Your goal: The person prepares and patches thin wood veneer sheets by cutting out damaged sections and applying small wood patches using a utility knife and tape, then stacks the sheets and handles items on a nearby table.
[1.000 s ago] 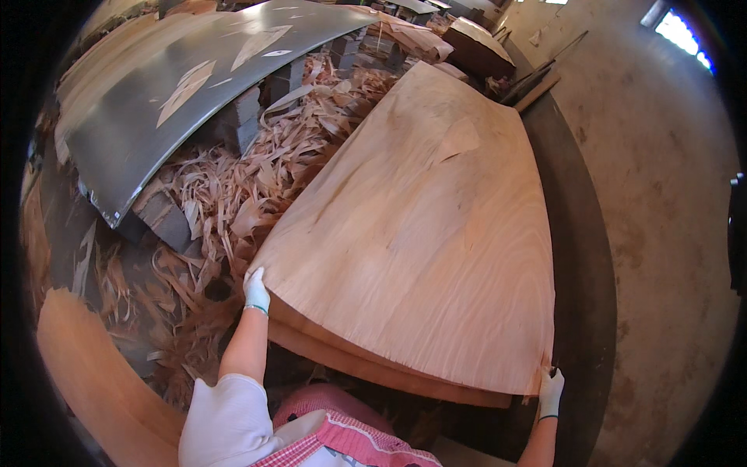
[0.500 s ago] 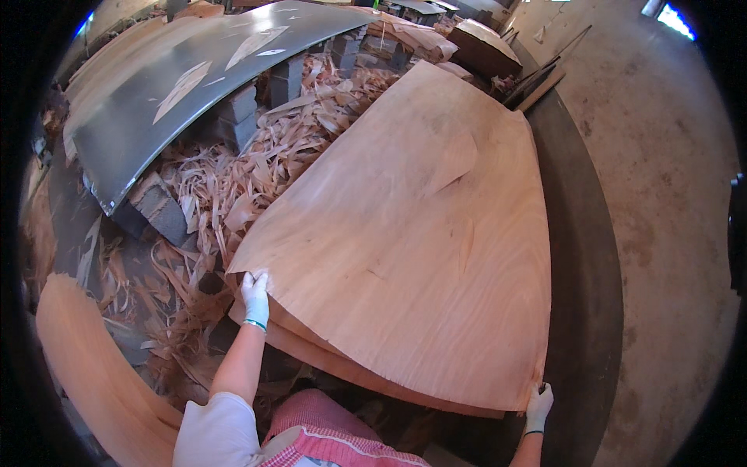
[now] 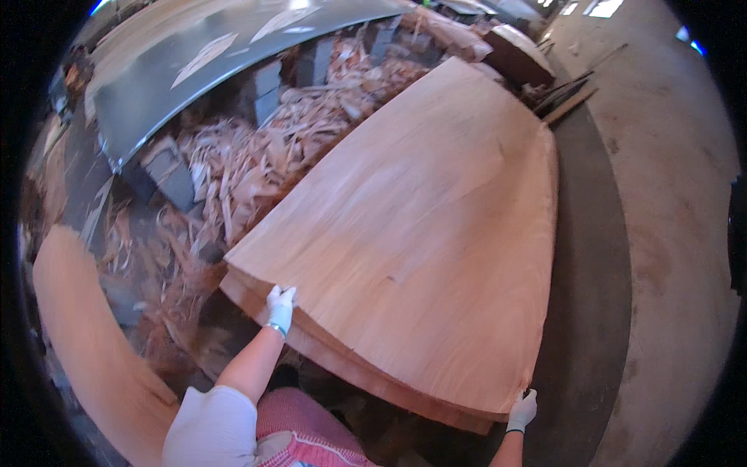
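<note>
A large reddish-brown wood veneer sheet [image 3: 405, 233] lies on top of a stack of similar sheets [image 3: 334, 366], whose layered edges show along the near side. My left hand [image 3: 281, 308], in a white glove, is closed on the sheet's near edge, a little in from its left corner. At the near right corner, my right hand [image 3: 524, 410], also gloved in white, pinches the edge. Both thumbs and fingertips are partly hidden by blur and by the sheet. The sheet's surface bows slightly, with a small dark mark near its middle.
Wood veneer scraps [image 3: 257, 156] lie heaped left of the stack, beside grey concrete blocks [image 3: 170, 173]. A dark, shiny panel [image 3: 163, 101] rests on blocks at the far left. A curved veneer piece [image 3: 93, 319] stands at near left. Boards [image 3: 570, 103] lie beyond the stack; concrete floor [image 3: 669, 233] runs along the right.
My left hand has moved from the sheet's left corner rightward along its near edge. The loose flap and slit on the top surface no longer show. The whole view has shifted slightly.
</note>
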A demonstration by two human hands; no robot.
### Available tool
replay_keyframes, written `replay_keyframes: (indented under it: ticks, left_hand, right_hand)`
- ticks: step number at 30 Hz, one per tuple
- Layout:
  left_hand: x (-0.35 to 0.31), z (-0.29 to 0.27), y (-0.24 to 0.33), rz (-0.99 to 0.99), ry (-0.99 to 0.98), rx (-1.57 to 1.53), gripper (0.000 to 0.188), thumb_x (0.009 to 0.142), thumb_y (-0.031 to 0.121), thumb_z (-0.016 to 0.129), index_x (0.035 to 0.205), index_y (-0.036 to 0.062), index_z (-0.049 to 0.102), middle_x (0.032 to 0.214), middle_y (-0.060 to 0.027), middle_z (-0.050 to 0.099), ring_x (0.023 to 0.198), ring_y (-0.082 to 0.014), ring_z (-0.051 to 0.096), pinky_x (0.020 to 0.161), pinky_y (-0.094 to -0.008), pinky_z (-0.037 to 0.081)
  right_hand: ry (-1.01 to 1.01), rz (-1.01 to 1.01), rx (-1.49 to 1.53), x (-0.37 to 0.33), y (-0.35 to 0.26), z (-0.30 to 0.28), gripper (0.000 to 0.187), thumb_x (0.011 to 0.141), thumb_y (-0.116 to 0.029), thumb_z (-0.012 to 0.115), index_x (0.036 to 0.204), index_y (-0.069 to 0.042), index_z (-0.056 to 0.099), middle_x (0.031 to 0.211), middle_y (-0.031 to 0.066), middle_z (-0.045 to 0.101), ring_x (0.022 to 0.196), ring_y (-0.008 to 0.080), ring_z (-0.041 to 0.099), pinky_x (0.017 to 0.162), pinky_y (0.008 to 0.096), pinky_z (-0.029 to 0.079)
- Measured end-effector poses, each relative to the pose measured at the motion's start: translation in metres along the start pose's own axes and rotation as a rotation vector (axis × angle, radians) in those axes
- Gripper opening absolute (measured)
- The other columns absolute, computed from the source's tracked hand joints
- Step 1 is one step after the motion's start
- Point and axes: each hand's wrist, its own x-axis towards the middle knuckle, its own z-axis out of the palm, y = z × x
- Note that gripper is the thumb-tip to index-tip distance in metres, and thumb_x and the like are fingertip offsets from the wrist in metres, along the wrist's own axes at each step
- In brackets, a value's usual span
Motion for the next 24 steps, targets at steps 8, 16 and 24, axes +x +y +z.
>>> replay_keyframes:
  ticks: [8, 16, 24]
  left_hand:
    - [0.036, -0.038, -0.074, -0.436, -0.014, -0.064, 0.054, 0.084, 0.021, 0.068, 0.13, 0.0024, 0.047, 0.127, -0.0125, 0.052, 0.108, -0.0297, 0.056, 0.08, -0.0466, 0.057]
    - [0.042, -0.048, -0.104, -0.385, 0.239, 0.197, 0.041, 0.084, 0.02, 0.065, 0.118, -0.0027, 0.058, 0.106, -0.0153, 0.065, 0.085, -0.0275, 0.067, 0.058, -0.0383, 0.057]
    - [0.077, -0.06, -0.177, -0.119, 0.162, 0.656, 0.034, 0.077, 0.024, 0.061, 0.094, -0.0041, 0.067, 0.092, -0.021, 0.069, 0.079, -0.0331, 0.068, 0.068, -0.044, 0.054]
  right_hand:
    - [-0.132, 0.018, -0.177, -0.001, 0.021, 0.058, 0.045, 0.096, -0.042, 0.047, 0.108, 0.001, 0.053, 0.099, 0.0254, 0.063, 0.091, 0.0432, 0.061, 0.074, 0.0493, 0.048]
    - [-0.228, -0.052, -0.379, 0.008, 0.041, 0.123, 0.048, 0.097, -0.046, 0.042, 0.109, -0.001, 0.052, 0.1, 0.0248, 0.064, 0.089, 0.0431, 0.062, 0.071, 0.0509, 0.049]
    - [-0.328, -0.117, -0.002, -0.003, 0.034, 0.122, 0.061, 0.097, -0.048, 0.04, 0.142, -0.008, 0.041, 0.125, 0.0206, 0.059, 0.107, 0.0382, 0.061, 0.087, 0.0454, 0.049]
